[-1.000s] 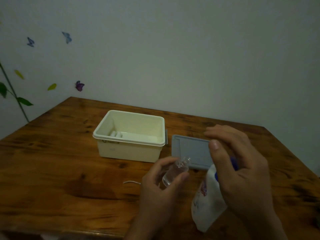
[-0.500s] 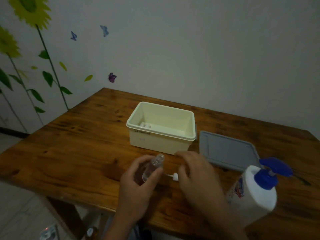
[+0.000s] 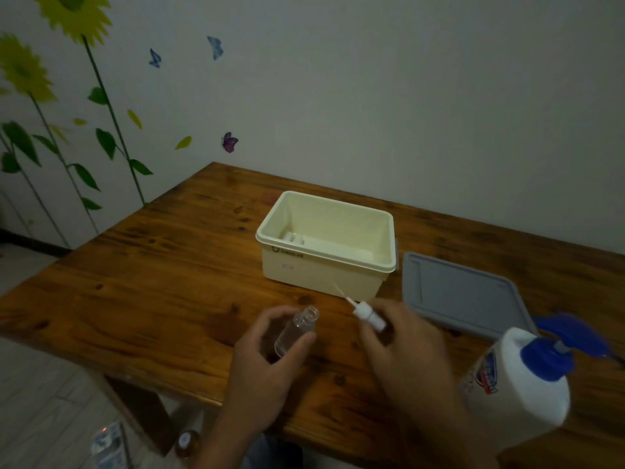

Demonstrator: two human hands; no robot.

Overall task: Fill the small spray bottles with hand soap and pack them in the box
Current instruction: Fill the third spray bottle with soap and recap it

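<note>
A: While the left hand (image 3: 262,363) curls its thumb and fingers round the small clear plastic spray bottle (image 3: 296,334), what has the other got?

B: The right hand (image 3: 404,346) pinches the white spray pump top (image 3: 368,316) in its fingertips, the thin dip tube pointing up-left toward the cream rectangular plastic box (image 3: 326,245).

A: And the bottle's neck?

B: Uncapped, mouth tilted toward the box (the pump is just beside it, not touching). Both are held in front of the box, above the brown wooden table (image 3: 152,282).

A: The soap?

B: The large white hand soap bottle with the blue pump (image 3: 521,377) stands well right of the box and nearer. The grey flat lid (image 3: 463,294) lies just right of the box.
</note>
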